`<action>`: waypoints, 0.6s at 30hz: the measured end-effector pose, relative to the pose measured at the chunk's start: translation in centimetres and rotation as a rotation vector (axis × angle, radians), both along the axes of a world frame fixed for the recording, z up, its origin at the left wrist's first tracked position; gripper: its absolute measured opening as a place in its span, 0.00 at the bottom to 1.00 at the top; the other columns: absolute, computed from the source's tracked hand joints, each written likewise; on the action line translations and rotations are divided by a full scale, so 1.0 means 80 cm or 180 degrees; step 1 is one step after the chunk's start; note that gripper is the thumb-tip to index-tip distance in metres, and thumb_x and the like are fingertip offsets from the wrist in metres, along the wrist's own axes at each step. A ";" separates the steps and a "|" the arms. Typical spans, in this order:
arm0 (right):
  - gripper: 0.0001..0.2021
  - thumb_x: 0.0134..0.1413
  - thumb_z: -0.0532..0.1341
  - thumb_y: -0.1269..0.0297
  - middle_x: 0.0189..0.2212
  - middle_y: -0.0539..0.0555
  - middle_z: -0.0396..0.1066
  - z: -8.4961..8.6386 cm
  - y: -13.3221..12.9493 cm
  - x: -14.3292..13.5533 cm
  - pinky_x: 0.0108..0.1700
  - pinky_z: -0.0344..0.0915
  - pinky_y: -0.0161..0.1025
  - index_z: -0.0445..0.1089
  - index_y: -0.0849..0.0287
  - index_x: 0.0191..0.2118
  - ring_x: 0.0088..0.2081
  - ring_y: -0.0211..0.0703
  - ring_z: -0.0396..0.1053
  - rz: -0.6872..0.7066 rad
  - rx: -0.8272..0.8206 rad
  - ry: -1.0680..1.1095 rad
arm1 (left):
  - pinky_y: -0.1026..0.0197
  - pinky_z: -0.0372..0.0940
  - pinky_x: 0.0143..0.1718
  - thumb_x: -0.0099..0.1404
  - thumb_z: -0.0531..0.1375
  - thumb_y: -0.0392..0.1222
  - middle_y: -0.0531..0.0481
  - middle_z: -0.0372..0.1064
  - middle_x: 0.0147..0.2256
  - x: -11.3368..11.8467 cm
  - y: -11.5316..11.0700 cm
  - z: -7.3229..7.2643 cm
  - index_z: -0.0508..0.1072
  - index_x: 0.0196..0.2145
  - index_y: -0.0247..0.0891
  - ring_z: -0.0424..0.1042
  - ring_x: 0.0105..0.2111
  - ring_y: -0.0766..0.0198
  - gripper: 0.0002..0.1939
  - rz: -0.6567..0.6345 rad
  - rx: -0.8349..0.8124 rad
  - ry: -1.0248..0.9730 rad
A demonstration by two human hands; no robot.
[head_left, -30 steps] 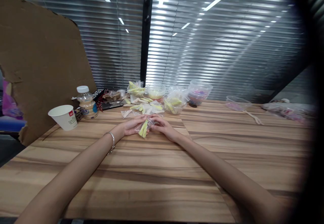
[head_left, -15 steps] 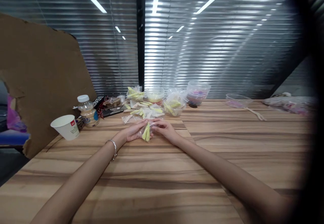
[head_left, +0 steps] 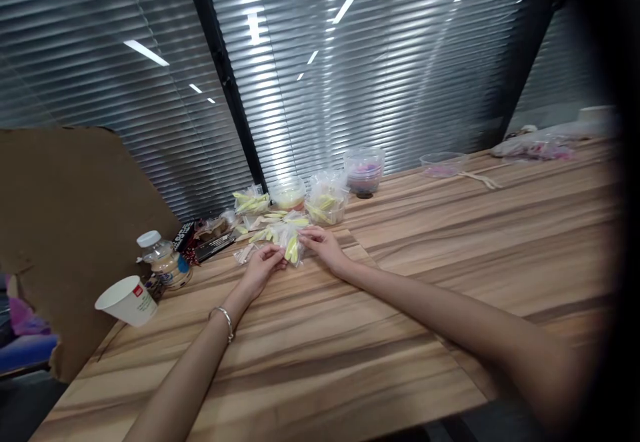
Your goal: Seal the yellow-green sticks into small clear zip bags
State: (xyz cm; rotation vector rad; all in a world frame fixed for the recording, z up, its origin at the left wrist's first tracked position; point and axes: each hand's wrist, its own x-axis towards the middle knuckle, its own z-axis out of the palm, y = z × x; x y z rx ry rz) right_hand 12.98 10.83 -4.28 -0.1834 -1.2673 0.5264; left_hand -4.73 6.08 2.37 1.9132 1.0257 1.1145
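Observation:
A small clear plastic bag (head_left: pixel 293 250) with yellow-green strips inside is between my hands, over the middle of the wooden table. My left hand (head_left: pixel 264 265) pinches its left side with thumb and fingers. My right hand (head_left: pixel 323 245) grips the upper right edge of the same bag, fingers closed. Just behind, more yellow strips and clear bags (head_left: pixel 267 232) lie in a loose pile. A clear tub (head_left: pixel 327 205) filled with bagged yellow strips stands beyond my right hand. What exactly the strips are, I cannot tell.
At the left stand a paper cup (head_left: pixel 130 301) and a white-capped bottle (head_left: pixel 165 262), by a cardboard sheet (head_left: pixel 65 229). Stacked tubs (head_left: pixel 365 170) and a bowl (head_left: pixel 289 193) sit at the back. A shallow container (head_left: pixel 443 164) and pale sticks (head_left: pixel 480 179) lie to the right.
The camera view has tilted and shifted. My left hand has turned from cradling the bag underneath to pinching its side; my right hand still holds the bag's upper part.

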 end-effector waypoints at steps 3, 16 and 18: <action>0.13 0.48 0.62 0.58 0.42 0.57 0.69 0.001 -0.001 -0.001 0.51 0.60 0.43 0.75 0.57 0.39 0.46 0.45 0.65 -0.0036 0.0074 -0.0018 | 0.70 0.66 0.35 0.47 0.65 0.47 0.48 0.68 0.34 0.003 -0.006 0.000 0.65 0.38 0.34 0.69 0.31 0.74 0.23 -0.0022 0.0002 0.0109; 0.14 0.51 0.60 0.59 0.44 0.57 0.64 0.001 -0.015 0.000 0.45 0.64 0.40 0.71 0.59 0.42 0.46 0.43 0.64 -0.0399 0.0395 -0.0347 | 0.70 0.65 0.36 0.43 0.67 0.45 0.51 0.68 0.34 0.002 0.003 0.004 0.65 0.39 0.36 0.67 0.31 0.76 0.25 0.0041 0.0163 -0.0224; 0.14 0.49 0.62 0.59 0.43 0.57 0.64 0.000 -0.012 0.000 0.42 0.65 0.38 0.70 0.60 0.41 0.43 0.42 0.65 -0.0403 0.0351 -0.0249 | 0.66 0.67 0.38 0.45 0.66 0.48 0.50 0.67 0.38 0.003 0.002 0.006 0.65 0.41 0.38 0.68 0.34 0.74 0.26 0.0077 0.0144 -0.0388</action>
